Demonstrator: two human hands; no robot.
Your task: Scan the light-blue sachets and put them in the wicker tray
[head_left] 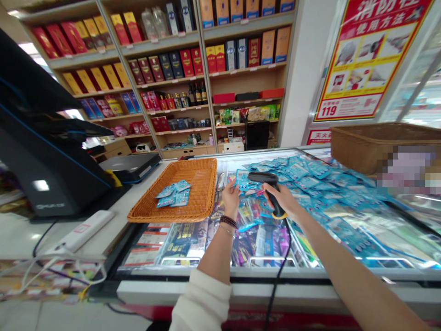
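Observation:
My left hand [231, 197] is closed on the edge of a small blue packet [242, 178], held upright over the glass-topped freezer. Wrapped round the handle of a black barcode scanner [274, 195] is my right hand [280, 198]; the scanner's head is beside the packet. Its black cable hangs down across the freezer front. To the left, an orange wicker basket [203, 212] holds several similar blue packets [175, 194]. A wide heap of blue packets [320, 179] covers the glass to the right.
Under the glass of the freezer [248, 276] lie colourful wrapped goods. A brown basket [365, 147] stands at the far right. On the left counter are a dark checkout machine [41, 151], a flat black device [132, 165] and a white power strip [82, 232]. Shelves with boxes [186, 62] line the back.

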